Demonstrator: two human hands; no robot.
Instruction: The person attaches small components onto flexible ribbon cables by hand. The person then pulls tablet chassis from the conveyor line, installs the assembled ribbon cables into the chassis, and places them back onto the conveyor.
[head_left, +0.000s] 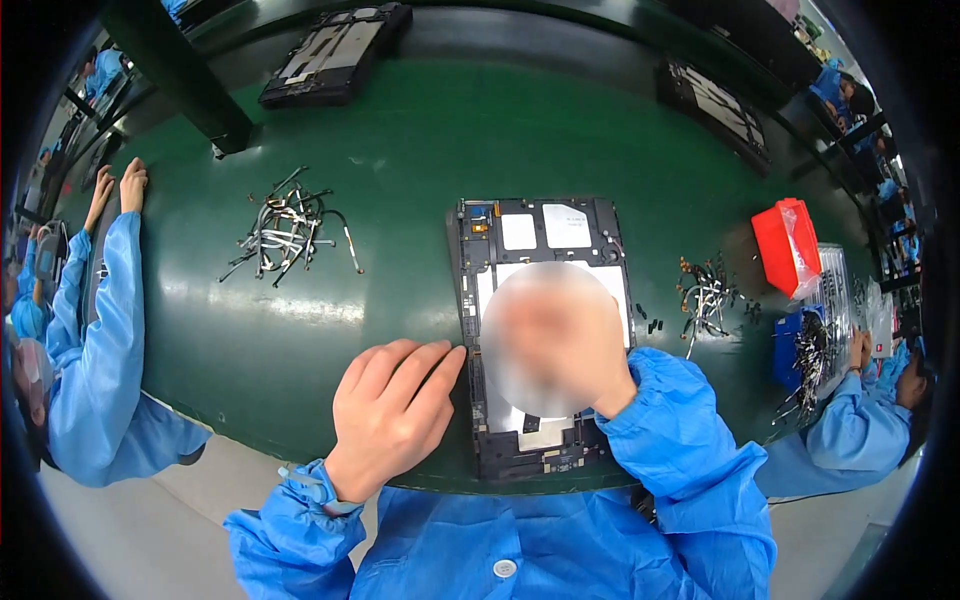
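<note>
An opened flat electronic device (550, 256) lies on the green table right before me. It has a black frame, pale panels and small boards along its left side. My left hand (395, 408) rests at the device's left edge, palm down, fingers stretched out and slightly bent, holding nothing I can see. Over the middle of the device is my right hand (575, 340). A round blurred patch covers its fingers, so whatever they hold or touch is hidden. Several small black pieces (650, 326) lie just right of the device.
Loose cables form a pile (290, 228) at left and another pile (708, 300) at right. A red bin (787, 245) and a blue bin (790, 350) stand farther right. Behind are a similar device (333, 52) and a dark post (185, 75). Co-workers sit on both sides.
</note>
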